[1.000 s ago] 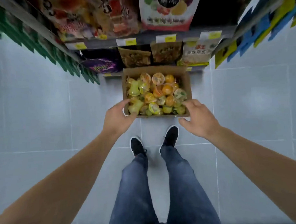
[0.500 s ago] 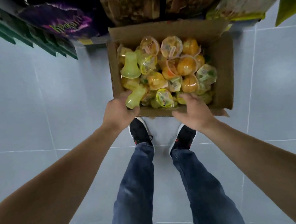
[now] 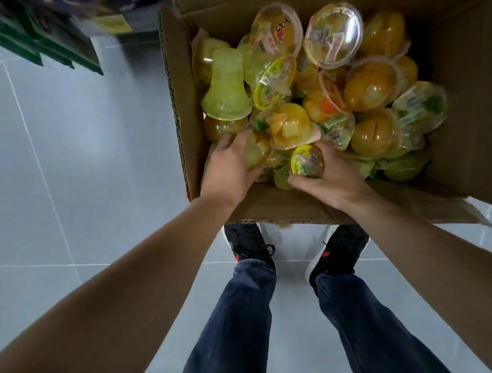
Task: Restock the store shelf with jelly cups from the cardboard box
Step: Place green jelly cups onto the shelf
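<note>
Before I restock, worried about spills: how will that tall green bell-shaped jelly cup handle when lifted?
The tall green jelly cup looks like stiff moulded plastic, so it probably keeps its shape. Its glossy surface may be slippery. Lying loose on the pile in the cardboard box, it could roll when nudged.

My arms are bare; I wear dark blue jeans and black shoes with small red marks.

Pale grey tiled floor, green shelving
</note>
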Motion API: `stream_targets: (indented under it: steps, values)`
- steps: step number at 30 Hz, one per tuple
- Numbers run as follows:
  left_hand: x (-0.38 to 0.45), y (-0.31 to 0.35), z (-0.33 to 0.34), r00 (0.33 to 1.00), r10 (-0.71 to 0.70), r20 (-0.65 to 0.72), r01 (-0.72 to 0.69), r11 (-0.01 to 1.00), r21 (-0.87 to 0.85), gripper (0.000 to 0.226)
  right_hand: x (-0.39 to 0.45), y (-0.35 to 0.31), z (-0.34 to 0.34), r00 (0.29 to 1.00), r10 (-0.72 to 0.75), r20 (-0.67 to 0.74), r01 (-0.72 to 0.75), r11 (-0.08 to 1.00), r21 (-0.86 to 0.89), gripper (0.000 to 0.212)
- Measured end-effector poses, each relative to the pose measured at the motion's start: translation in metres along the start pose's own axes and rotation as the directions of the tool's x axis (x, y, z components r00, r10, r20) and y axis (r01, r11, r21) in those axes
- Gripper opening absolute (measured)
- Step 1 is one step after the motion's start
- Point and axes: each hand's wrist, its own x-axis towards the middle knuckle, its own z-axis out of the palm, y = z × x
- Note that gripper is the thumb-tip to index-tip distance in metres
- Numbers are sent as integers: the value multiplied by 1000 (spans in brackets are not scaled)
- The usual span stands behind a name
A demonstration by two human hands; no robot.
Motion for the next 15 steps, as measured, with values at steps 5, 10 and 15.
stream_targets:
  steps: [5, 10, 15]
  values:
    - [-2, -7, 7, 998, -54, -41, 54, 999, 3, 69, 4, -2, 2, 1000, -24, -19, 22, 989, -144, 102]
    - [-14, -7, -4, 997, -2, -81, -7, 994, -109, 64, -11, -10, 0, 992, -43, -115, 29, 992, -119, 93]
    - [-60, 25, -45, 995, 72, -74, -96, 916, -391, 68, -63, -22, -25, 975, -61, -212, 65, 998, 13, 94]
